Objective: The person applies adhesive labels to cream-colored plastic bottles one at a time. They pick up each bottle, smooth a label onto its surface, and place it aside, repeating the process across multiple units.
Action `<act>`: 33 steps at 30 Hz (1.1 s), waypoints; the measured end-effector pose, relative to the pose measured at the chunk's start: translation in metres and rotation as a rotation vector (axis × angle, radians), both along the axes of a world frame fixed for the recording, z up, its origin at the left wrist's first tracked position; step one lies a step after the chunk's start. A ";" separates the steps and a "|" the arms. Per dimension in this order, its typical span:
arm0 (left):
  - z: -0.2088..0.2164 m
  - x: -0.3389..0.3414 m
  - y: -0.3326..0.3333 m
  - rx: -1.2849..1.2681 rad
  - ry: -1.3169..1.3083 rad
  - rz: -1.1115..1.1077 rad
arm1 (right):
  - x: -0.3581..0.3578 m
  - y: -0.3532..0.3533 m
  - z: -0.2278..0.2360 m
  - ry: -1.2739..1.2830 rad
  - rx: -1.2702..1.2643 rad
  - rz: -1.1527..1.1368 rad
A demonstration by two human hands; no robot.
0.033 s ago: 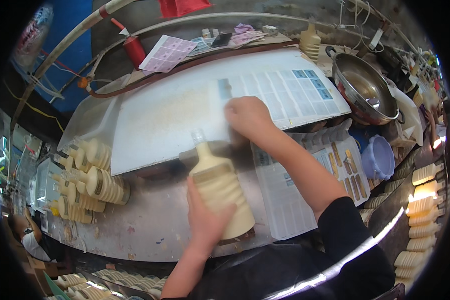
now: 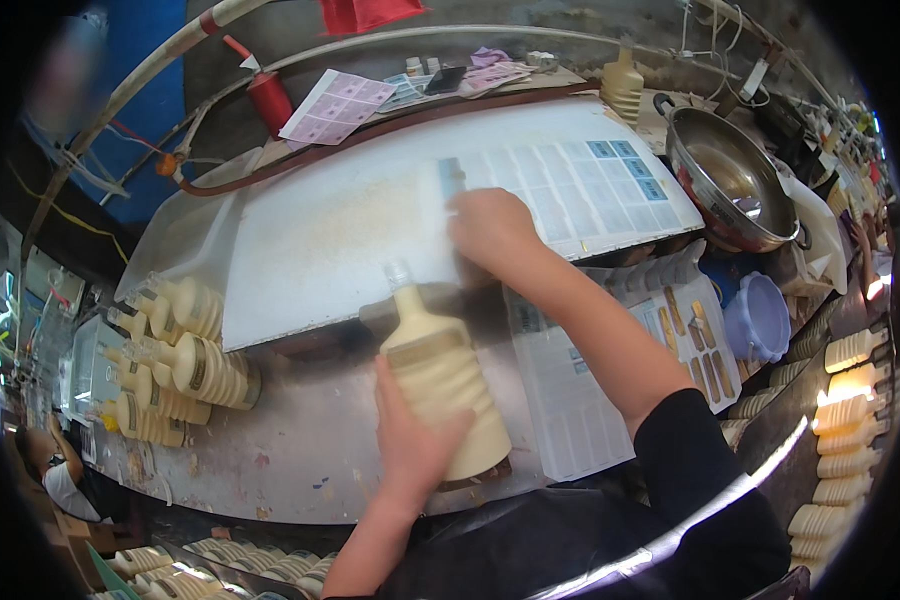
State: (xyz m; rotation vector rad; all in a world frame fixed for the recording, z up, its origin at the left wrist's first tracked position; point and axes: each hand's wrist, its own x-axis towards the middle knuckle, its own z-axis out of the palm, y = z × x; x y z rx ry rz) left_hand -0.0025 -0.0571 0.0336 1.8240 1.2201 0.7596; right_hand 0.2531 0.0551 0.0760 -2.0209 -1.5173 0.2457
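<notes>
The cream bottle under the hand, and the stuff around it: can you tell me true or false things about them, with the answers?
1. The left hand holds the cream bottle. True.
2. The right hand is on the pan. False: the right hand is by the white board.
3. The bucket is bright red. False: the bucket is light purple.
4. The pan is right of the white board. True.

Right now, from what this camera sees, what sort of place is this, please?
Probably a small bottle workshop: the left hand holds a cream ribbed bottle, similar bottles are grouped to the left, and blue rectangular pieces lie on a white board.
</notes>
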 end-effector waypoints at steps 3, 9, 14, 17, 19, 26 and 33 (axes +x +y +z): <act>0.001 0.000 0.000 -0.029 0.011 0.002 | 0.007 0.032 -0.008 -0.298 -0.043 0.018; 0.003 -0.005 -0.001 -0.066 -0.024 -0.005 | 0.023 0.014 -0.010 -0.402 -0.383 0.065; -0.001 -0.003 -0.002 -0.078 -0.032 0.001 | 0.015 -0.082 -0.011 -0.368 -0.180 0.122; 0.000 0.000 -0.002 -0.037 -0.054 0.004 | 0.009 -0.097 -0.021 -0.384 -0.086 0.107; -0.005 -0.004 -0.004 -0.041 -0.097 0.005 | 0.013 -0.081 -0.024 -0.375 -0.019 0.146; -0.020 -0.013 -0.026 -0.054 -0.159 -0.010 | 0.027 -0.030 -0.019 -0.452 -0.267 0.070; -0.043 -0.035 -0.052 0.095 -0.124 -0.002 | 0.009 -0.103 -0.025 -0.405 0.005 0.124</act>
